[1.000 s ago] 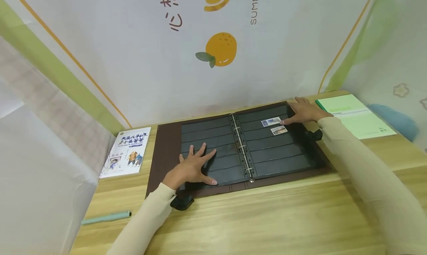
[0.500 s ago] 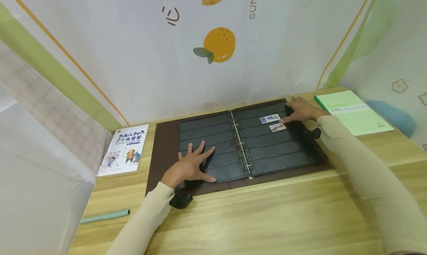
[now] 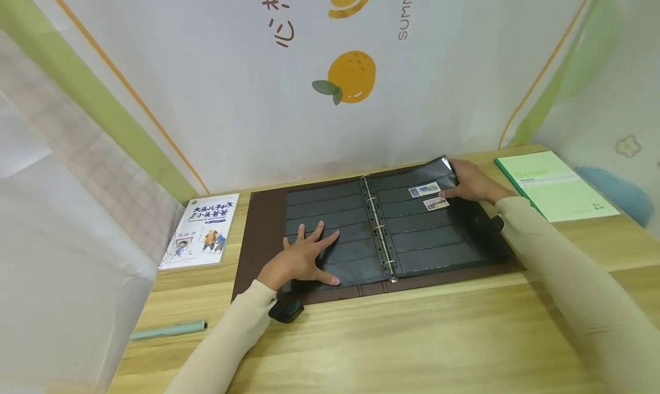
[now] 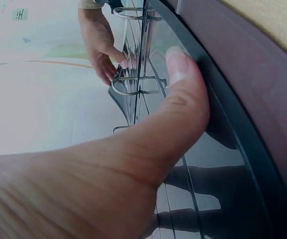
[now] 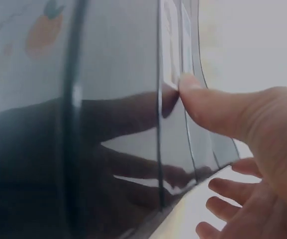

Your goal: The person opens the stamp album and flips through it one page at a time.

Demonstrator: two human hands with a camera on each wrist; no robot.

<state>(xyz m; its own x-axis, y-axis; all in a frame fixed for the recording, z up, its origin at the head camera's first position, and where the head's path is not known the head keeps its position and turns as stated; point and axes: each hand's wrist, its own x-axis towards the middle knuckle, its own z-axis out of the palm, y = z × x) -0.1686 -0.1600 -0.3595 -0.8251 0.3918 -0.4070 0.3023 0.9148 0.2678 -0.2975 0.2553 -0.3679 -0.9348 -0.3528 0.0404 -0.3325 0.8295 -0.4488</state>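
Note:
A ring-binder stamp album with a brown cover point(image 3: 262, 228) lies spread on the table, its black pocketed pages on either side of metal rings point(image 3: 378, 228). My left hand point(image 3: 299, 260) rests with spread fingers on the left page point(image 3: 330, 204). At the outer edge of the right page point(image 3: 433, 239), my right hand point(image 3: 471, 181) pinches the page, thumb on top and the other fingers behind the edge. That page's far corner is bent up. Two stamps sit in its upper pockets, a bluish stamp point(image 3: 424, 189) and a brownish stamp point(image 3: 435, 203) close to the right thumb.
A white picture book point(image 3: 201, 231) lies left of the album. Nearer the front left is a pale green pen-like stick point(image 3: 170, 330). To the right lies a green notebook point(image 3: 557, 185). A printed cloth point(image 3: 232, 113) hangs behind the wooden table point(image 3: 387, 342).
The right hand's fingers have gone behind the right page's outer edge, and its far corner has risen. My left hand stays in place. The head view has shifted slightly.

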